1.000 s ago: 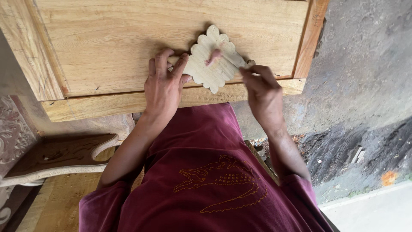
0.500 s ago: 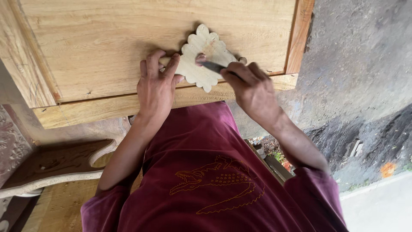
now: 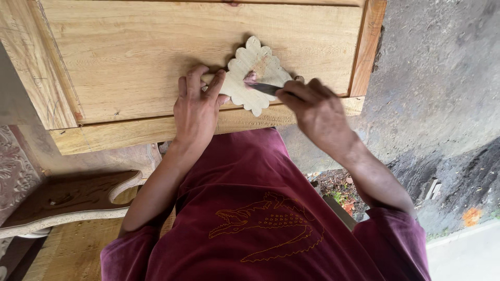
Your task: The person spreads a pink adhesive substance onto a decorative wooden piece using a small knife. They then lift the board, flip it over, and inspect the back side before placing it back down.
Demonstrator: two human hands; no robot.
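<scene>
Below and left of the hands lies a dark carved wooden piece with a pale curved edge [image 3: 67, 200]. The left hand [image 3: 197, 106] presses flat, fingers spread, on the large framed light wooden panel [image 3: 135, 52], its fingertips holding down the pale scalloped flat wooden ornament [image 3: 258, 73] just to its right. The right hand [image 3: 315, 106] is closed around a slim dark-bladed tool [image 3: 265, 88], whose tip touches the ornament's middle.
</scene>
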